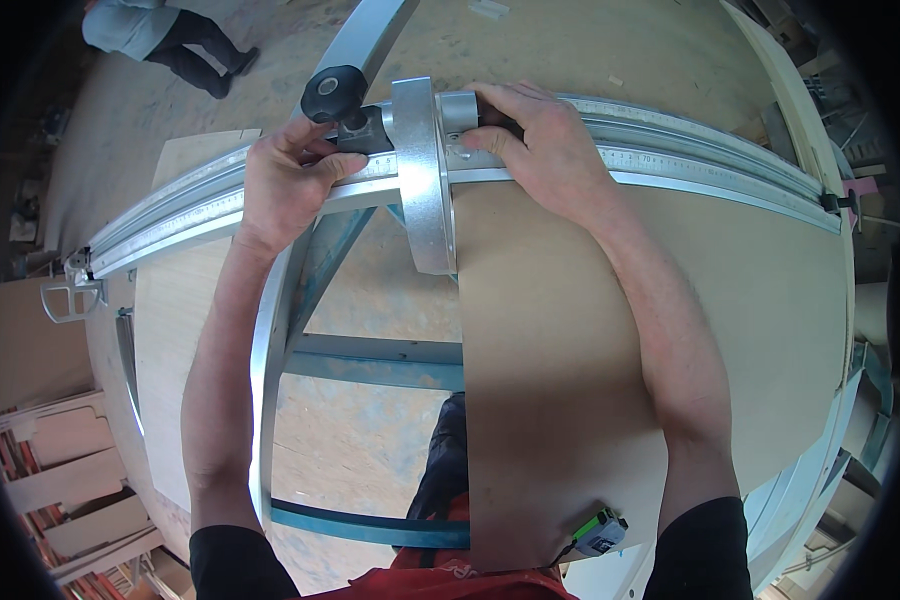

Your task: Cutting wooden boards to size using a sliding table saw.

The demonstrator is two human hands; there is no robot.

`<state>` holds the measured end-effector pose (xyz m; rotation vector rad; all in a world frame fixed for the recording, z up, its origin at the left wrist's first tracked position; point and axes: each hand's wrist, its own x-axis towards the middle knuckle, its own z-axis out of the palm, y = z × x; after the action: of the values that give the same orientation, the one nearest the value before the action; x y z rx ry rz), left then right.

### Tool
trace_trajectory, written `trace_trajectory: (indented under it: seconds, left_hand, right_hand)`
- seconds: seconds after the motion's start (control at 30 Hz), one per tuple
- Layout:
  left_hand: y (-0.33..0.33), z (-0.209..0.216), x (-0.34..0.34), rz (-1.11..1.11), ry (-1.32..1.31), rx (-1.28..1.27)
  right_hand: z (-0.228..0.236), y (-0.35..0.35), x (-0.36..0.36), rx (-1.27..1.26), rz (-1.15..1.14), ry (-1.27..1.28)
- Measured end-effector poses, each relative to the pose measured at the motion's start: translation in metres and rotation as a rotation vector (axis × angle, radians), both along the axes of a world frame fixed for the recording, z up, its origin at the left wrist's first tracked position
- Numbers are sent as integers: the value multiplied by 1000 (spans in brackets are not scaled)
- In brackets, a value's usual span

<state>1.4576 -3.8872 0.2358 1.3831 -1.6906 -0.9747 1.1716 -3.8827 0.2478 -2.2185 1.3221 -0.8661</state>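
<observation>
A silver metal fence rail (660,162) with a printed scale crosses in front of me. On it sits a metal stop with a long flat arm (426,190) hanging toward me, and a black clamping knob (334,94) at its left. My left hand (288,187) is closed about the stop's dark block (367,135), below the knob, thumb on the near side. My right hand (550,145) grips the stop's right end, thumb and fingers bent round it. The arm's lower part lies at the left edge of a large brown panel (550,350).
A green-and-grey tape measure (600,531) lies on the panel's near edge. Left of it are blue frame bars (370,362) and a metal beam (267,390). Another person (175,40) stands far left. Stacked boards (75,470) fill the lower left. A pale board (175,350) lies left.
</observation>
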Motion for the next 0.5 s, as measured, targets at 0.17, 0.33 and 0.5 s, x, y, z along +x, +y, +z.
trace_trajectory:
  seconds: [0.17, 0.33, 0.5]
  left_hand:
    - [5, 36, 2, -2, -5, -5]
    - [25, 70, 22, -15, 24, -31]
    - [27, 114, 5, -40, 46, 6]
  right_hand:
    - [59, -1, -3, 412, 108, -205]
    - [201, -4, 35, 289, 159, -94]
    - [281, 10, 105, 109, 552, 740]
